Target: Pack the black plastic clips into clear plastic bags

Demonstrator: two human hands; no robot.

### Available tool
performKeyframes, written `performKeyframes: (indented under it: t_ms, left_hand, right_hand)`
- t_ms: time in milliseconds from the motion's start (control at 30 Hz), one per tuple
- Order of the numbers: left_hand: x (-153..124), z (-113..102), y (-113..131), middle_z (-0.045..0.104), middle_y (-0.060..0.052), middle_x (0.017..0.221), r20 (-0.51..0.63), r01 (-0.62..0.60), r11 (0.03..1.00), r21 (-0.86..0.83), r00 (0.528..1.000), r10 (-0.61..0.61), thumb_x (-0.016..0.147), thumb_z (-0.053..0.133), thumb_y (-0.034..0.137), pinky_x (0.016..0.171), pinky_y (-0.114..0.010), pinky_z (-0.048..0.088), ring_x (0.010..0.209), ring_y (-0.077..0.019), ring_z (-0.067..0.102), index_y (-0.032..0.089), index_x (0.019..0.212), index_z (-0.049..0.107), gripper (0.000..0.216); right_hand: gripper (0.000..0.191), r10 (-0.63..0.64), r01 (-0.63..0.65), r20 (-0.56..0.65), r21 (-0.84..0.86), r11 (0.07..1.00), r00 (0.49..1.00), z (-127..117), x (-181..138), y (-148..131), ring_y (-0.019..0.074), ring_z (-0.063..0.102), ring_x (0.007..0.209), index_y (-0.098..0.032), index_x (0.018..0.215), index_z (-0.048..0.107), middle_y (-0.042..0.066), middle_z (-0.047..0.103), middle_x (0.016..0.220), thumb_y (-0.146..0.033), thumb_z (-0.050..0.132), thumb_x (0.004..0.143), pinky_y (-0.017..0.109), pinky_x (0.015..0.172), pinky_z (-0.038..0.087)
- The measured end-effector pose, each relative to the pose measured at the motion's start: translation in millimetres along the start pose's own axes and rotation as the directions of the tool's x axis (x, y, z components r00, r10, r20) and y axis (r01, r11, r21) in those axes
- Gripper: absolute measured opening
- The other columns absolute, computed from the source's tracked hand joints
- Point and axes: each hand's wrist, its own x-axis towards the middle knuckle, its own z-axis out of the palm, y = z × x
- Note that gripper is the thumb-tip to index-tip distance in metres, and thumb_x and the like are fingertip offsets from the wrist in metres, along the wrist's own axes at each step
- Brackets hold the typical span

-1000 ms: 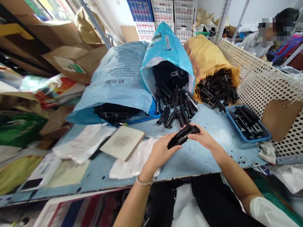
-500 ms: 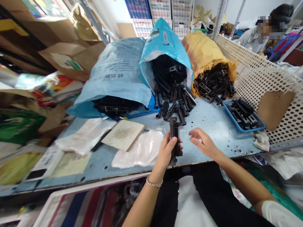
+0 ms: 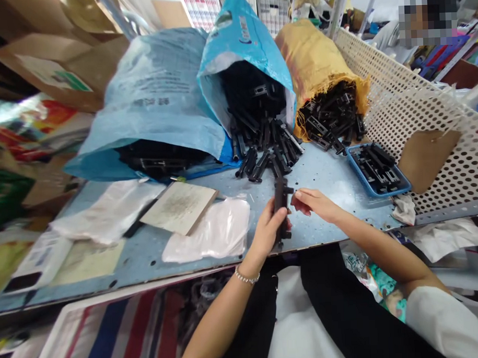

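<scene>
Long black plastic parts (image 3: 279,201) stand roughly upright in my left hand (image 3: 269,225), its thumb across them and fingers wrapped behind. How many pieces are in this grip I cannot tell. Close on the right is my right hand (image 3: 312,203), fingers bent inward, tips at a short dark piece that juts from the held parts; whether it pinches this piece is unclear. Behind both hands, a loose pile of similar black parts (image 3: 267,159) spills from the open mouth of a bright blue sack (image 3: 241,30).
A pale blue sack (image 3: 153,93) and a yellow sack (image 3: 311,51) also hold black parts. To the right, a blue tray (image 3: 371,194) of parts sits by a perforated cream panel (image 3: 429,120). Left lie a square board (image 3: 179,207) and plastic bags (image 3: 209,232). A person (image 3: 391,35) is beyond.
My right hand has come left to the held parts, and its fingers have curled in. The left hand still grips them, now turned slightly. The whole view has shifted.
</scene>
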Motion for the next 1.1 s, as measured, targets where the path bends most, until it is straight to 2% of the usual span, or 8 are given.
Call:
performKeyframes:
  t_ms: [100,200,367,567,667,767,867,1100]
  left_hand:
    - [15,-1,2,0.063,-0.001,0.083,-0.080,0.040,0.991,-0.129,0.996,-0.050,0.082,0.064,0.059,0.054,-0.022,0.050,0.064,-0.0119,0.062,0.018,0.102,0.060,0.045]
    - [22,0,0,0.065,-0.002,0.077,-0.110,0.091,0.974,-0.209,0.987,-0.116,0.079,0.067,0.061,0.056,-0.022,0.050,0.065,-0.0130,0.062,0.016,0.089,0.062,0.046]
    - [24,0,-23,0.064,-0.001,0.069,-0.155,0.201,0.949,-0.242,0.958,-0.242,0.078,0.067,0.063,0.060,-0.026,0.050,0.064,-0.0154,0.061,0.014,0.085,0.066,0.049]
    - [20,-21,-61,0.066,-0.003,0.075,-0.258,0.182,0.981,-0.059,0.947,-0.192,0.085,0.061,0.059,0.069,-0.031,0.050,0.072,-0.0187,0.060,0.017,0.084,0.066,0.042]
    - [15,-21,-80,0.068,-0.006,0.085,-0.323,0.112,0.987,0.115,0.944,-0.070,0.088,0.059,0.051,0.081,-0.037,0.050,0.085,-0.0242,0.062,0.018,0.090,0.068,0.034]
    - [14,-14,-96,0.067,-0.010,0.094,-0.297,-0.037,0.951,0.306,0.946,0.133,0.084,0.066,0.037,0.093,-0.048,0.046,0.097,-0.0314,0.061,0.021,0.098,0.071,0.022]
    - [23,-13,-100,0.065,-0.012,0.103,-0.288,-0.107,0.907,0.406,0.928,0.238,0.079,0.071,0.032,0.104,-0.057,0.038,0.108,-0.0359,0.058,0.023,0.101,0.072,0.025]
    - [58,-17,-40,0.067,-0.010,0.109,-0.197,-0.063,0.912,-0.405,0.980,-0.020,0.080,0.058,0.073,0.089,-0.040,0.052,0.102,-0.0249,0.064,0.022,0.119,0.061,0.064]
  right_hand:
    - [0.036,-0.096,0.111,0.055,-0.390,0.914,0.994,16,-8,3,0.0182,0.059,0.078,-0.017,0.095,0.060,0.007,0.065,0.088,-0.048,0.043,0.101,0.031,0.068,0.046]
    - [0.029,-0.304,0.317,0.155,-0.728,0.608,0.940,30,-16,7,0.0235,0.060,0.086,-0.015,0.094,0.064,0.012,0.067,0.092,-0.042,0.052,0.099,0.034,0.070,0.045]
    - [0.039,-0.515,0.543,0.324,-0.760,0.358,0.794,34,-10,25,0.0209,0.058,0.075,-0.016,0.086,0.065,0.013,0.068,0.086,-0.044,0.044,0.102,0.033,0.062,0.039]
    - [0.051,-0.366,0.575,0.446,-0.586,0.571,0.817,20,25,35,0.0164,0.058,0.063,-0.021,0.075,0.065,0.005,0.069,0.071,-0.056,0.040,0.101,0.028,0.059,0.036]
    - [0.049,-0.103,0.143,0.100,-0.725,0.674,0.990,7,66,28,0.0227,0.067,0.082,-0.021,0.093,0.066,0.009,0.073,0.091,-0.058,0.036,0.101,0.030,0.069,0.043]
    - [0.052,0.171,-0.328,-0.297,-0.634,0.701,0.939,0,110,28,0.0334,0.066,0.102,-0.011,0.112,0.059,0.022,0.070,0.106,-0.059,0.052,0.094,0.038,0.085,0.045]
    - [0.046,0.340,-0.422,-0.268,-0.367,0.829,0.901,-4,132,37,0.0323,0.067,0.098,-0.008,0.107,0.058,0.021,0.070,0.095,-0.051,0.053,0.093,0.039,0.086,0.045]
    - [0.056,0.188,-0.206,0.152,0.116,0.972,0.970,14,67,43,0.0123,0.041,0.036,-0.017,0.085,0.057,-0.005,0.045,0.047,-0.047,0.012,0.099,0.027,0.046,0.042]
